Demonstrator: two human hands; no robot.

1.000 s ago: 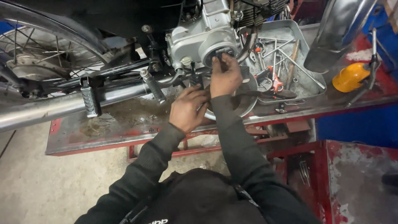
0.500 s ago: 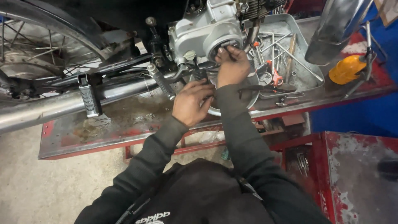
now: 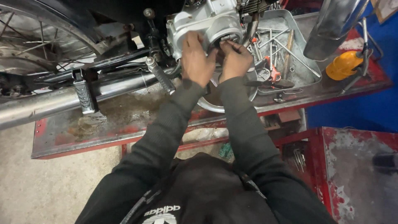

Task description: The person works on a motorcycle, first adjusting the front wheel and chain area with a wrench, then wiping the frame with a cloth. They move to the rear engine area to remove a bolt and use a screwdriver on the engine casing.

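Observation:
A motorcycle stands on a red lift platform (image 3: 124,124), its silver engine casing (image 3: 207,23) at the top middle. My left hand (image 3: 197,60) lies flat against the casing's lower left side, fingers spread on the metal. My right hand (image 3: 235,58) is at the round opening (image 3: 226,39) of the casing, fingertips pinched on a small part I cannot make out. Both sleeves are dark. A round metal bowl (image 3: 211,105) sits on the platform below my hands, partly hidden by my forearms.
A metal tray (image 3: 286,62) with wrenches, rods and red-handled pliers lies to the right. An orange oil can (image 3: 344,64) stands at far right beside a chrome exhaust (image 3: 331,25). A footpeg (image 3: 159,74), another exhaust pipe (image 3: 49,103) and the rear wheel (image 3: 37,49) are on the left.
My left hand has risen from below the engine onto the casing. My right hand stays at the round opening. The view has shifted slightly closer.

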